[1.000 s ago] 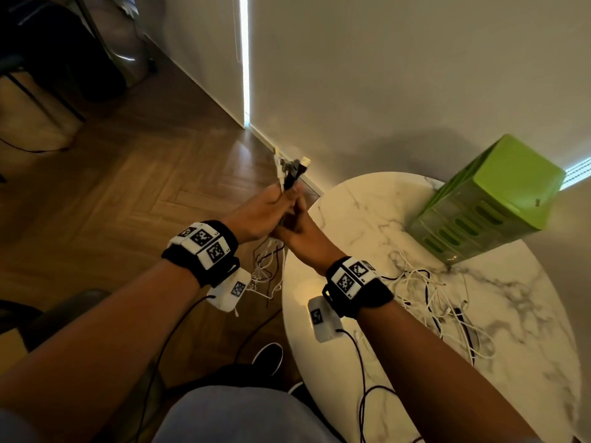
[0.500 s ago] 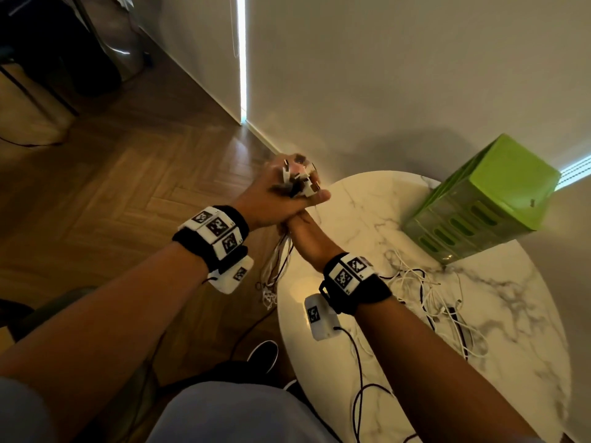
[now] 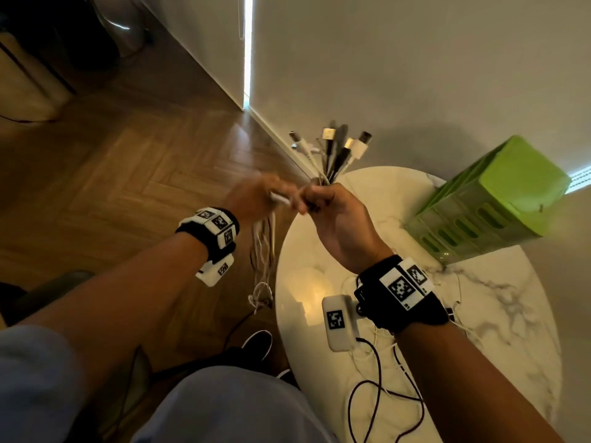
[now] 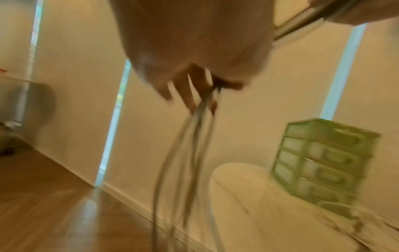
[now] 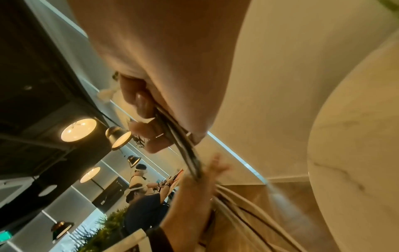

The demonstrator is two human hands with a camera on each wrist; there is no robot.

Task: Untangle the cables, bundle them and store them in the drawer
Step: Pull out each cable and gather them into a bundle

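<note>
My right hand (image 3: pixel 315 199) grips a bundle of white and black cables (image 3: pixel 332 161) just below their plugs, which fan out above the fist. In the right wrist view its fingers (image 5: pixel 141 105) curl round the strands (image 5: pixel 183 145). My left hand (image 3: pixel 271 198), blurred by motion, is right beside it and holds the same strands, which hang down past the table edge (image 3: pixel 263 251). From the left wrist, the cables (image 4: pixel 194 136) run out between the fingers (image 4: pixel 190 95). The green drawer unit (image 3: pixel 489 206) stands at the back of the table, its drawers shut.
The round marble table (image 3: pixel 511 330) carries more loose thin white cables (image 3: pixel 460 282) to the right of my right wrist. Dark wrist-camera leads (image 3: pixel 377 394) trail over its near edge. Wooden floor (image 3: pixel 128 171) lies to the left, a wall behind. My shoe (image 3: pixel 256 343) is under the table edge.
The hands, clasped together over the plug ends before, have come apart. My right hand now holds the plugs higher, and my left hand has moved off to the left along the strands.
</note>
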